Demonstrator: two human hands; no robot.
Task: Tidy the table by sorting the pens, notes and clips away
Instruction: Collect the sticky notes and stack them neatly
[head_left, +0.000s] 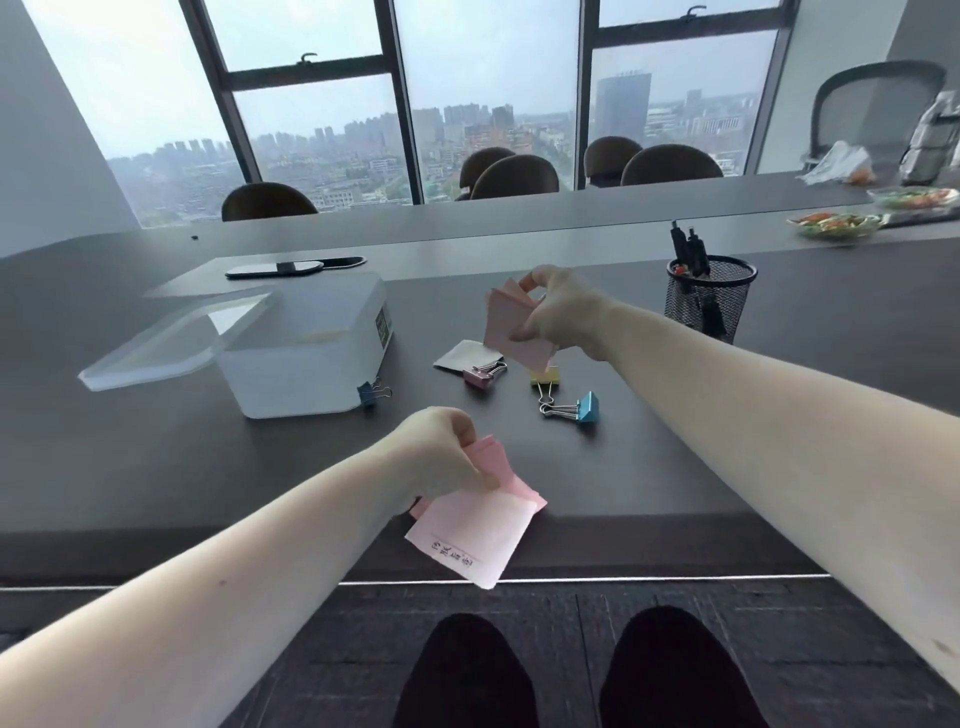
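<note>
Step in hand: collecting notes. Left hand (441, 452) pinches pink notes (472, 530) at near table edge; right hand (558, 312) pinches a 2nd pink stack (511, 332) above binder clips (566, 402). Next, probably: merge stacks, drop into open box (306, 358).

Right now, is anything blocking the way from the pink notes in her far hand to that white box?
Nothing visible does. The right hand holds pink notes above the table, right of the white box. Its lid is open, and the clips lie lower, on the table.
</note>
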